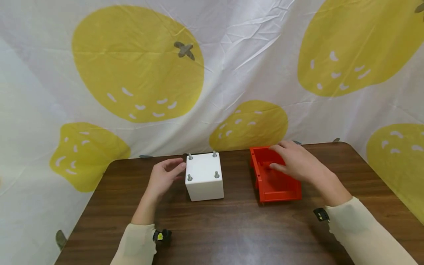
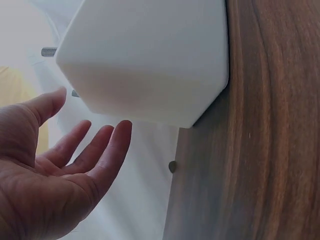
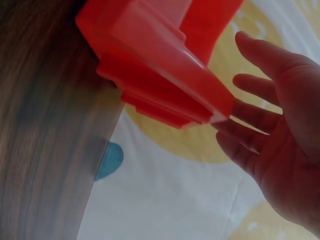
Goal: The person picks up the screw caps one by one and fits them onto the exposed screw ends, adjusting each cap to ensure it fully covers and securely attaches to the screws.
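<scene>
A white block (image 1: 204,190) stands on the table, with a threaded metal bolt (image 1: 216,174) sticking up near each top corner. Beside its left face is my left hand (image 1: 163,178), thumb and fingers spread and holding nothing. The left wrist view shows those fingertips (image 2: 123,130) close to the white side wall. To the right, a red plastic bin (image 1: 281,196) sits with its low front toward me. My right hand (image 1: 299,162) reaches over its right side, palm down with loosely bent fingers. In the right wrist view, fingers (image 3: 255,117) overlap the bin's rim; part of them is hidden behind it.
The brown wooden table (image 1: 232,228) ends at the back just behind the block and bin. A white curtain (image 1: 218,73) with yellow fruit prints hangs behind it. Small dark devices sit at both cuffs, one at the left wrist (image 1: 162,236) and one at the right wrist (image 1: 321,214).
</scene>
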Demonstrator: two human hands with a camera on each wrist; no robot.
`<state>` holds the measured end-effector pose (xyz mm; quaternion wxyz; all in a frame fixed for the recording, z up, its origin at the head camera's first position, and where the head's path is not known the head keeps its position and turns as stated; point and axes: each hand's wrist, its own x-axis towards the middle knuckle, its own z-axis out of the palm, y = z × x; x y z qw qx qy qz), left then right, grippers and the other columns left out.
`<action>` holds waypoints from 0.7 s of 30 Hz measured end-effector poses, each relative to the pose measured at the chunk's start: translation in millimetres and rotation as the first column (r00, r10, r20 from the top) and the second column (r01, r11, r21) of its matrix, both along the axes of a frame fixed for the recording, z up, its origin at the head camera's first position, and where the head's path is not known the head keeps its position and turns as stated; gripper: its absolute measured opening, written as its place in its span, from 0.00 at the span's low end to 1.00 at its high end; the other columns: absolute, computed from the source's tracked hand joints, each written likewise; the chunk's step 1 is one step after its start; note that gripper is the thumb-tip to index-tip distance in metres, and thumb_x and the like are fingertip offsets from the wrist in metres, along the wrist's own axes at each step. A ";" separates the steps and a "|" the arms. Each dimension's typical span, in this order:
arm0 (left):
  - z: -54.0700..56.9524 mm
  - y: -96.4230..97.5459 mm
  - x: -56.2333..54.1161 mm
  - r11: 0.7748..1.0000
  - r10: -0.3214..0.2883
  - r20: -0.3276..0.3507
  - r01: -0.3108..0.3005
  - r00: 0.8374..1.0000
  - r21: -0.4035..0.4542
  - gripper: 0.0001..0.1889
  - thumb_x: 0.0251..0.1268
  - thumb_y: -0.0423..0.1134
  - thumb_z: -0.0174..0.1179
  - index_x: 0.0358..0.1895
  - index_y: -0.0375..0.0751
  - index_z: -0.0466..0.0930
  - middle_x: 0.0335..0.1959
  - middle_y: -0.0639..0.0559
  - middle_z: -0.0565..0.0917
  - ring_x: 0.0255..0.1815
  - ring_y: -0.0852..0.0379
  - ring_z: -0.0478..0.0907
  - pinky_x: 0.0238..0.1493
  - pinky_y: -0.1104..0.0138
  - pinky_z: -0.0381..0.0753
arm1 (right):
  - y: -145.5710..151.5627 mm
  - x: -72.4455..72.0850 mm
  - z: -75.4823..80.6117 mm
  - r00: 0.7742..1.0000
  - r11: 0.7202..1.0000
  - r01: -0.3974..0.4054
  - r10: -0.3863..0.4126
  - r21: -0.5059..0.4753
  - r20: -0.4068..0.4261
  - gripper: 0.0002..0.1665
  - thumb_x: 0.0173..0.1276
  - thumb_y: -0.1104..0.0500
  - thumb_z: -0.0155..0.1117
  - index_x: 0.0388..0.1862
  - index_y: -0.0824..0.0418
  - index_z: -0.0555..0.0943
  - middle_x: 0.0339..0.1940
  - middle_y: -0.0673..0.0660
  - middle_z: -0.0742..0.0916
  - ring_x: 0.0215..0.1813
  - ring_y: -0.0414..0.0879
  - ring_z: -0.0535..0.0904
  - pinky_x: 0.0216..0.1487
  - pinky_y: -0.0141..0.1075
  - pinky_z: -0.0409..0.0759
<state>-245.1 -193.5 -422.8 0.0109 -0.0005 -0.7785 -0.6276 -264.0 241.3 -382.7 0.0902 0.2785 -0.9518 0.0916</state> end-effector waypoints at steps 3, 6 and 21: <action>-0.8 2.0 -1.0 1.000 0.007 0.009 -0.007 1.000 0.019 0.23 0.74 0.41 0.70 0.64 0.30 0.82 0.60 0.35 0.84 0.56 0.43 0.86 0.59 0.47 0.87 | -4.0 -2.7 -2.6 1.000 1.000 -0.003 0.003 0.014 0.015 0.31 0.67 0.55 0.80 0.63 0.67 0.82 0.58 0.64 0.84 0.59 0.63 0.80 0.64 0.61 0.80; -2.2 3.7 -1.8 0.999 0.011 0.016 -0.011 1.000 0.032 0.23 0.74 0.41 0.71 0.63 0.30 0.83 0.59 0.35 0.84 0.52 0.47 0.87 0.59 0.47 0.87 | -7.9 -6.0 -6.1 0.999 0.999 0.001 -0.003 0.038 0.040 0.28 0.67 0.56 0.80 0.60 0.69 0.83 0.53 0.64 0.85 0.55 0.62 0.82 0.61 0.58 0.82; -6.1 8.7 -1.5 0.998 0.026 0.024 -0.028 0.999 0.059 0.19 0.73 0.39 0.71 0.58 0.30 0.85 0.55 0.36 0.85 0.46 0.51 0.87 0.55 0.47 0.88 | -25.0 -27.1 -22.6 0.975 0.992 0.022 -0.050 0.127 0.216 0.15 0.71 0.60 0.75 0.52 0.66 0.84 0.42 0.59 0.85 0.42 0.51 0.80 0.52 0.51 0.87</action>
